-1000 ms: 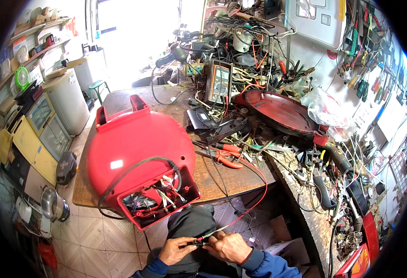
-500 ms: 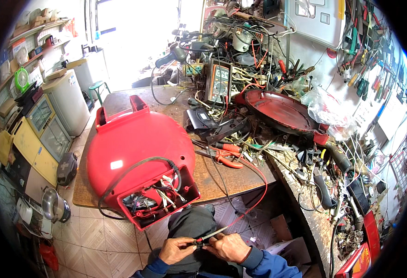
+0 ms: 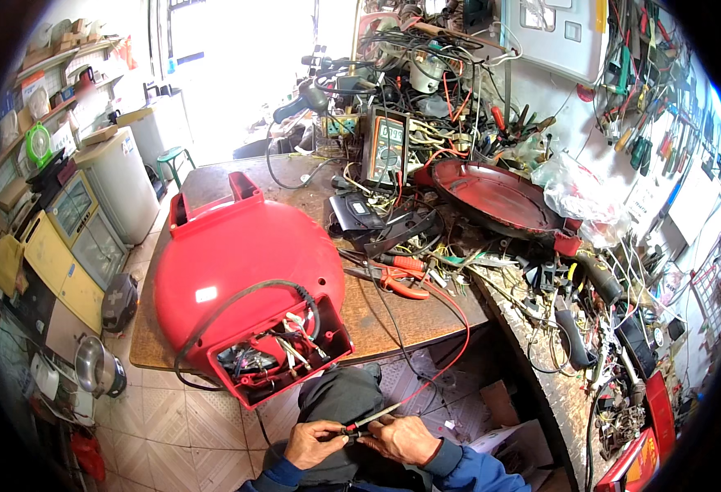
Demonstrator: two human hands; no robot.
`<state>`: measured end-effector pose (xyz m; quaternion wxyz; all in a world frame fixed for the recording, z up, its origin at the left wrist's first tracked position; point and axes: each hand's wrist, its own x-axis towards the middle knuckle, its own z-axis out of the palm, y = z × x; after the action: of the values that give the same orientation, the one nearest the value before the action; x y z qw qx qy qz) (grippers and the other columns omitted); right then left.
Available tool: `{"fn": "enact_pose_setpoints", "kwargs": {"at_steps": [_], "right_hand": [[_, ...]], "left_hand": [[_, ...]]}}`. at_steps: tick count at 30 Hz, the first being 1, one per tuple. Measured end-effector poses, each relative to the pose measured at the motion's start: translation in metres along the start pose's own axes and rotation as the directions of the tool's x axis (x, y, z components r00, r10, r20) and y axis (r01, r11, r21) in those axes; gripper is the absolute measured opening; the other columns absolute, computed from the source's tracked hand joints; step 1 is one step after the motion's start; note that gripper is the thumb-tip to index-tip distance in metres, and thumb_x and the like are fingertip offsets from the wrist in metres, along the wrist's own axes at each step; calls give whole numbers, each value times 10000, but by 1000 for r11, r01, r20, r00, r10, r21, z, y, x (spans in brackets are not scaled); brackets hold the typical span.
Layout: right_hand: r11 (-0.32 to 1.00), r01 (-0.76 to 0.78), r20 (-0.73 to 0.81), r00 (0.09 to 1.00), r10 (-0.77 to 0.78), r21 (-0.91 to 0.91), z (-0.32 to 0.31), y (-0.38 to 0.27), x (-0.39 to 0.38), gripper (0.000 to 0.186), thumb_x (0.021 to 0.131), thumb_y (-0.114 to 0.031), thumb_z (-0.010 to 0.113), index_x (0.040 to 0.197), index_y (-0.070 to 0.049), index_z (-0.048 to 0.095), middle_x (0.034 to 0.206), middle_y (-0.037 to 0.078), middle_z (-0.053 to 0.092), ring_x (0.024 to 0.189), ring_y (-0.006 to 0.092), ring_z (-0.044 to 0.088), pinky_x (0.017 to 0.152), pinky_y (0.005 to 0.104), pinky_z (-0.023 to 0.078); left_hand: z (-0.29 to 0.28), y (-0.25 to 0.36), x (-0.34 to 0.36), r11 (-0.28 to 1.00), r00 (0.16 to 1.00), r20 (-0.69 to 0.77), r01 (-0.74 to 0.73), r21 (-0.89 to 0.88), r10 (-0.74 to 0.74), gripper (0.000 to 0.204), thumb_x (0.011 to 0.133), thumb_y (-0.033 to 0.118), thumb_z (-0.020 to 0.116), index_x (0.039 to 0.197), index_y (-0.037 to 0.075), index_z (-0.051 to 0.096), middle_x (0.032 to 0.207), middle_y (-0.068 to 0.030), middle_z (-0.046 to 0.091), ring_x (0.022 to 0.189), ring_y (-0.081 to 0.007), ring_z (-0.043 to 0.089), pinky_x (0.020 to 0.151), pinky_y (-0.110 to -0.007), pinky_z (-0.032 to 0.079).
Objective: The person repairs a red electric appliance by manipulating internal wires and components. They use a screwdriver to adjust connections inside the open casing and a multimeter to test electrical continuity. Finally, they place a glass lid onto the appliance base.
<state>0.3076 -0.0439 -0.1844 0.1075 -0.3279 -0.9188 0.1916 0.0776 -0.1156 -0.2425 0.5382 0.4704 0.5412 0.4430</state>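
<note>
Above my lap, my left hand (image 3: 314, 444) pinches a small dark piece between thumb and fingers; its kind is mostly hidden. Close beside it, my right hand (image 3: 403, 439) grips a multimeter probe (image 3: 381, 412), whose tip points toward that dark piece. From the probe a red lead (image 3: 465, 344) loops up over the table edge toward the multimeter (image 3: 386, 148), which stands upright with its display lit. In front of me a round red appliance housing (image 3: 250, 254) lies on the table, its open compartment (image 3: 282, 358) full of wires. A black cord (image 3: 250, 287) arches over it.
Orange-handled pliers (image 3: 401, 283) lie on the wooden table (image 3: 385, 324). A red round pan-like part (image 3: 500, 197) rests among tangled cables at the back right. Loose parts crowd the right-hand bench (image 3: 533, 369). A metal pot (image 3: 96, 365) stands on the floor at left.
The digits on the multimeter display have changed. Both hands keep nearly the same place and grip; the view has shifted very slightly.
</note>
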Motion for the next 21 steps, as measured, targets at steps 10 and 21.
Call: {"fn": "enact_pose_setpoints", "kwargs": {"at_steps": [10,21], "right_hand": [[991,132,-495,861,-119,-8,-48,-5,2,235,793,-197,830,902,-47,686,850,116,655,731,306,652,617,404,539],[928,120,-768,604,215,354,-135,57,96,79,930,-56,682,902,18,683,679,87,553,596,210,550,560,334,444]], "left_hand": [[-5,-13,1,994,995,28,96,-42,-95,304,849,87,824,1093,-69,731,999,-115,761,872,-126,707,751,-260,582],[1,-26,9,999,1000,21,16,-52,-15,265,869,65,803,1107,-32,738,995,-74,761,920,-124,711,822,-259,574]]}}
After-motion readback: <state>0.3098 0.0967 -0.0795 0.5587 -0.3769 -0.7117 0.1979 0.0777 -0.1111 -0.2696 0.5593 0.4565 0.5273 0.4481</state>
